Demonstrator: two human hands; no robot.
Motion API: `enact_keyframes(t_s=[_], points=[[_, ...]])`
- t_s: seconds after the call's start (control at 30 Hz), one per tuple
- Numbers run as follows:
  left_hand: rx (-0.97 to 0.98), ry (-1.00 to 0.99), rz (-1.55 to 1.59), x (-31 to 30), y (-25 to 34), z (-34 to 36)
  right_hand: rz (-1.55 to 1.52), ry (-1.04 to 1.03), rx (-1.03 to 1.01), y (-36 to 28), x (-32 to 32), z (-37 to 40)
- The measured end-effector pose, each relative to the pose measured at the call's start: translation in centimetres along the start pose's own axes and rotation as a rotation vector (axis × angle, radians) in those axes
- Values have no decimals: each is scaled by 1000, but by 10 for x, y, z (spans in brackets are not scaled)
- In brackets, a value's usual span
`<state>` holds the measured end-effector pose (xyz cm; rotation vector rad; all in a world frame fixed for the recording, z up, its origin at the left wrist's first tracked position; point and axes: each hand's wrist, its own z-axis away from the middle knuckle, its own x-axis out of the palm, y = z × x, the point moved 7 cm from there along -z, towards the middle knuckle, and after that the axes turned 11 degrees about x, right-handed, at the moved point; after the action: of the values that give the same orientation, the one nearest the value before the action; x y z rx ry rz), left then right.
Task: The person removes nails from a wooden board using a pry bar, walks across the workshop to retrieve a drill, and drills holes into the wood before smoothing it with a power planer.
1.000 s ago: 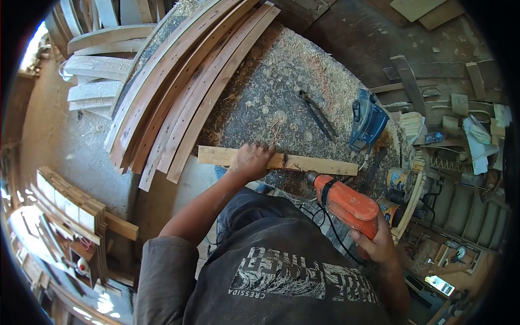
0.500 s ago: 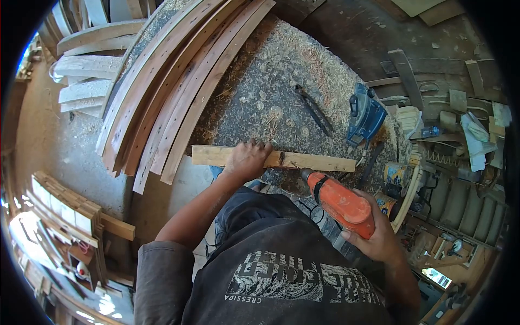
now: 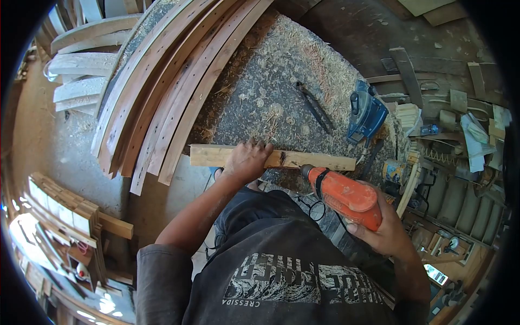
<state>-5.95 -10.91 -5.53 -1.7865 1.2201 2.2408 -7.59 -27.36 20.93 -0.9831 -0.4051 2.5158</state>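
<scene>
My left hand is closed over a light wooden strip, fingers curled across its far edge. The strip lies crosswise at the near edge of the workbench, with a dark knot just right of my hand. In my right hand is an orange power drill, gripped by its handle. Its chuck points up and left, and the bit's tip is right at the strip's near face, a little right of the knot. A black cord hangs below the drill.
On the shaving-strewn workbench lie dark pincers and a blue electric planer. Long curved wooden slats are stacked at the left. A can stands at the right, with cluttered shelves beyond. More wood pieces sit lower left.
The rear of the drill and my right hand have swung slightly to the right, while the bit stays near the strip. My left hand keeps its hold.
</scene>
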Motion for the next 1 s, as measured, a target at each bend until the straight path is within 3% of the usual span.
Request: enact_keyframes(t_s=[0.23,0.6,1.0], points=[[-1,-6,1,0,-1,-1,6,-65,86,-14,-7,-12],[6,21,-4,0,-2,-1,200,-84,39,-36,-5,-21],[14,-28,30,-2,-2,-2,209,-80,46,-26,-6,-28]])
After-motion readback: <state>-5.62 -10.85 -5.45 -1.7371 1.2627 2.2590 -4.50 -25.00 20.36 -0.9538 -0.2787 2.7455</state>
